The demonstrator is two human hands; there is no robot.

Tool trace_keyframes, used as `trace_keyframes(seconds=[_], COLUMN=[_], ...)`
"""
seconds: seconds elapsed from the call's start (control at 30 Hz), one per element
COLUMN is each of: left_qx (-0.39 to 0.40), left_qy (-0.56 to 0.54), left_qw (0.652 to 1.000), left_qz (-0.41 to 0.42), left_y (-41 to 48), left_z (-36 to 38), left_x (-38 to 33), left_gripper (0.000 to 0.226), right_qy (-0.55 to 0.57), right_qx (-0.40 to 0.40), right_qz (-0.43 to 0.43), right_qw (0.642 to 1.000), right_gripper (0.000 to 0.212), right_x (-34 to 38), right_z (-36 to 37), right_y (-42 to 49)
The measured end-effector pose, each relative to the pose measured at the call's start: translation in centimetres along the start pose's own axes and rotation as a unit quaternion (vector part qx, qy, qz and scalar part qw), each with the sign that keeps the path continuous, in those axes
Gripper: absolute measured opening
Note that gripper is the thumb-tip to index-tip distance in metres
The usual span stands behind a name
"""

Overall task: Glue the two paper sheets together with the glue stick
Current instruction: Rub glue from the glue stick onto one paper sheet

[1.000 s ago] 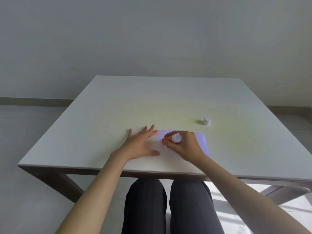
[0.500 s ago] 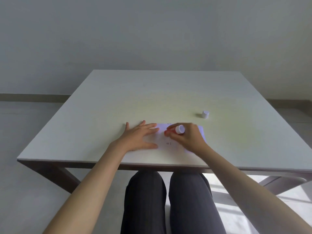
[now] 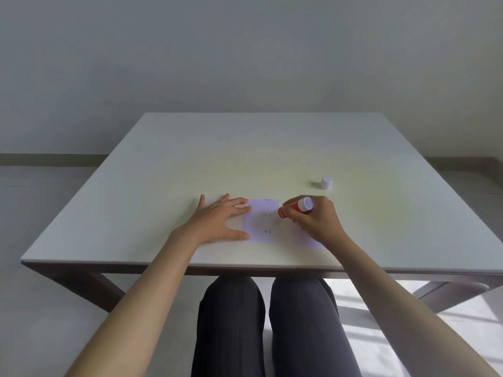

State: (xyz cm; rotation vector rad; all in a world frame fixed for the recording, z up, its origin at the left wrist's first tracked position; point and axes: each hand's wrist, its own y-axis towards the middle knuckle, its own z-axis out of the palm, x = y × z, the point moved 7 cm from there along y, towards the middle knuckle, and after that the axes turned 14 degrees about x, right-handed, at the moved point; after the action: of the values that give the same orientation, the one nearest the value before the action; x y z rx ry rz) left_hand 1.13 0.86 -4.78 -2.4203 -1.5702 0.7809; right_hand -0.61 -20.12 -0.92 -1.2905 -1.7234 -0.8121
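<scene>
A pale lilac paper sheet (image 3: 260,221) lies flat near the table's front edge, with small printed marks on it. My left hand (image 3: 220,223) rests flat, fingers spread, with fingertips on the sheet's left edge. My right hand (image 3: 313,220) grips a red glue stick (image 3: 295,207) with a white end, tilted so its tip touches the paper area just right of the lilac sheet. More paper (image 3: 313,242) shows faintly under my right hand; I cannot tell its edges apart from the table.
The glue stick's white cap (image 3: 326,183) stands on the white table (image 3: 245,153) beyond my right hand. My dark-trousered legs (image 3: 272,322) are under the front edge. A grey wall and floor surround the table.
My right hand has slid the glue stick rightward, off the middle of the paper, uncovering the lilac sheet. My left hand stays pressed down. The camera view shifted slightly.
</scene>
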Motion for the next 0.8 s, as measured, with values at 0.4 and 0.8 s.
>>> trace_keyframes(seconds=[0.4,0.8], left_qx=[-0.014,-0.034], left_qy=[-0.018,-0.067], left_qw=[1.000,0.997], left_qz=[0.010,0.020], left_y=[-0.3,-0.4], left_z=[0.0,0.2], left_x=[-0.1,0.4], left_gripper=[0.074,0.090], right_qy=[-0.012,-0.094], right_qx=[0.021,0.006], right_qz=[0.004,-0.023], right_qw=[1.000,0.995], right_gripper=[0.011,0.020], right_x=[0.7,2.6], right_z=[1.2,4.0], right_y=[0.7,2.1])
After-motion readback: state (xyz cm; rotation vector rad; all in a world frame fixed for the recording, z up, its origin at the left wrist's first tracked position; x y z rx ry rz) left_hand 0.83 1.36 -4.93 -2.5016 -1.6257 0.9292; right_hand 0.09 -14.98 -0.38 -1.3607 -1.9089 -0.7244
